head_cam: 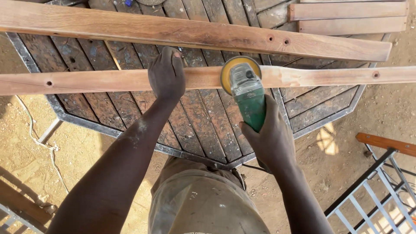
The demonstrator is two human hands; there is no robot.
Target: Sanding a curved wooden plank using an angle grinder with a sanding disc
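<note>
My left hand (167,76) presses down on a long narrow wooden slat (86,81) that lies across an octagonal slatted table (203,130). My right hand (271,136) grips the green body of an angle grinder (248,97). Its yellow sanding disc (227,69) rests on the same slat, just right of my left hand. The slat has small holes near both ends.
A wider wooden plank (173,32) lies across the table beyond the slat, with two short boards (351,17) at the top right. A metal frame with a wooden rail (381,173) stands at the lower right. A cord (43,143) trails over the sandy ground on the left.
</note>
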